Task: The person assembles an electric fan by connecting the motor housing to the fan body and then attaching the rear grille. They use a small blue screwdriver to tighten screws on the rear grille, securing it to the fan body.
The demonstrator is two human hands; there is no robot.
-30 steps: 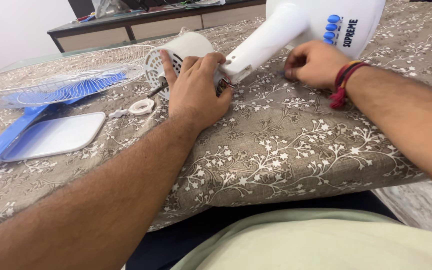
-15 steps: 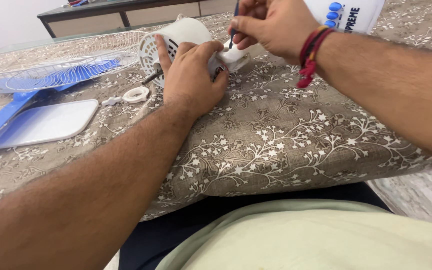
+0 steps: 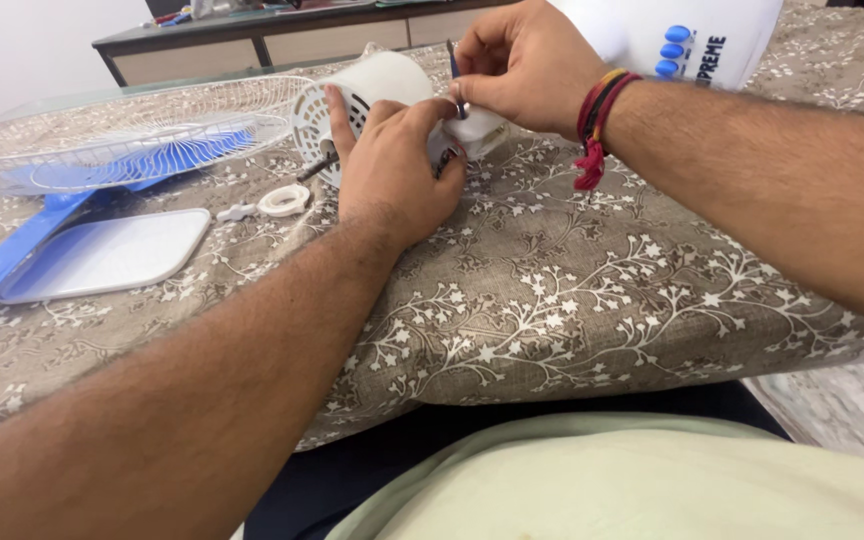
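Observation:
My left hand (image 3: pixel 392 160) grips the white vented motor housing (image 3: pixel 377 85) of a table fan lying on its side, its metal shaft (image 3: pixel 317 167) pointing left. My right hand (image 3: pixel 527 65) pinches a thin blue-handled screwdriver (image 3: pixel 455 75) upright, its tip at the joint where the housing meets the fan's white neck (image 3: pixel 477 125). Red and yellow threads circle my right wrist. The fan's white base (image 3: pixel 692 35) with blue buttons lies at the top right.
A white wire grille (image 3: pixel 102 135) over blue fan blades (image 3: pixel 22 250) lies at the left, with a white tray-like plate (image 3: pixel 102 255) and a small white ring nut (image 3: pixel 282 202) beside it. A patterned brown tablecloth (image 3: pixel 572 290) covers the table; a sideboard (image 3: pixel 252 35) stands behind.
My right hand left the cloth, rose with the screwdriver and brought it to the housing joint. My left hand kept its hold on the housing.

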